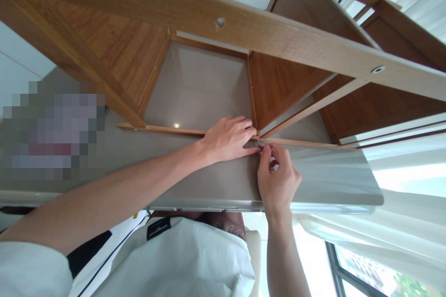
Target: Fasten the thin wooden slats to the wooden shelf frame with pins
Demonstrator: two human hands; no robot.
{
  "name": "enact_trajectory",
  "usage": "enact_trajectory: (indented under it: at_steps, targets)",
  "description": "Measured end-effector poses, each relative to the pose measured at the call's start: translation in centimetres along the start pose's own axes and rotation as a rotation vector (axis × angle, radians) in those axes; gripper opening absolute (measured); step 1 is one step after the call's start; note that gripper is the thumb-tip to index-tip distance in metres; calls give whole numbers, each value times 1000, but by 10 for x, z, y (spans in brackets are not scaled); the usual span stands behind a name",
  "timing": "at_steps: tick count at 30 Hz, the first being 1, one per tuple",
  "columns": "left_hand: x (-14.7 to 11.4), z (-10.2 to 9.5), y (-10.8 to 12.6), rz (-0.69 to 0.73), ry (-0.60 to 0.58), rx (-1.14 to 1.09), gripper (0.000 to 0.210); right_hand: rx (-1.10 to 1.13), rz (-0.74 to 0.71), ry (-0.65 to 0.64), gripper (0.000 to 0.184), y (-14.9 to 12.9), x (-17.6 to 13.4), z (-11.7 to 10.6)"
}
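A brown wooden shelf frame [251, 32] stands on a grey table, with a thin bottom rail [174, 130] running along its near side. My left hand [228, 139] is closed over this rail beside an upright panel [278, 88]. Its fingers lie on the far side, and its thumb reaches along the near side to the joint. Just right of that thumb, my right hand [278, 174] pinches a small thin metal piece between thumb and forefinger, held against the rail at the joint. The fingertips mostly hide the piece, so its kind is unclear.
A long top beam [220, 2] with holes crosses above my hands. Angled wooden panels [104, 46] rise left and right. A blurred patch [55, 130] covers something on the grey table [209, 185] at left. White curtains [411, 195] hang at right.
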State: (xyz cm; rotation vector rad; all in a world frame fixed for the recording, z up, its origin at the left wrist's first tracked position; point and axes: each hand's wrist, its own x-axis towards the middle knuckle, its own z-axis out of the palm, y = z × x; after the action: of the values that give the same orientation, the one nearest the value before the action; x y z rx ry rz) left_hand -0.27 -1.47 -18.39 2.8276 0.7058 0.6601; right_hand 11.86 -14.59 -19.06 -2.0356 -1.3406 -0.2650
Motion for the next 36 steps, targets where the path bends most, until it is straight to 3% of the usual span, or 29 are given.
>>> enact_trajectory:
  at_steps: [3, 14, 19, 24, 30, 36]
  targets:
    - [0, 1, -1, 14, 14, -1, 35, -56, -112, -1, 19, 1, -4, 2]
    - [-1, 1, -1, 31, 22, -3, 33, -104, -208, -45, 23, 1, -3, 0]
    - [-1, 1, 0, 30, 29, 8, 34, -28, -46, 17, 23, -2, 2, 2]
    - [-1, 2, -1, 22, 20, 8, 34, 7, 90, -11, 25, -5, 5, 0]
    - [-1, 2, 1, -14, 8, -1, 34, 367, 392, -138, 31, 4, 12, -2]
    - [0, 2, 0, -8, 1, -6, 36, 320, 340, -112, 30, 2, 9, -4]
